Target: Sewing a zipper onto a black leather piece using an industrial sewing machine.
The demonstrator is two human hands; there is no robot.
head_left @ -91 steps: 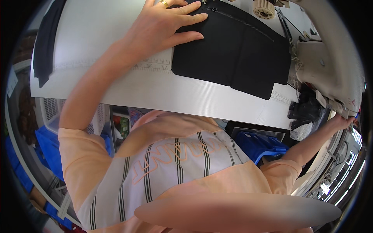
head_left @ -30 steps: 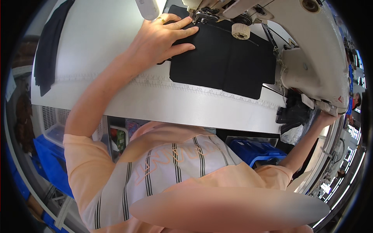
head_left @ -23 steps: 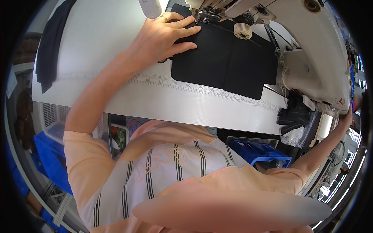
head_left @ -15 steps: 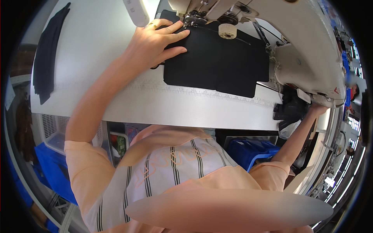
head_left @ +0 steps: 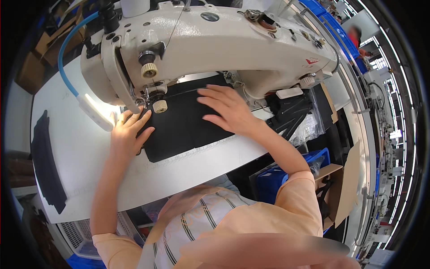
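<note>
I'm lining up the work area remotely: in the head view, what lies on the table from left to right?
Dark fabric strip → lamp head on the blue hose → left hand → black fabric piece → right hand → black pieces in a clear bag.

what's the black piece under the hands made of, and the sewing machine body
Black piece: looks like matte woven fabric, lying flat and limp with a seam line, under the left hand and right hand. Sewing machine body: probably painted cast metal, glossy cream with screws and highlights.
</note>
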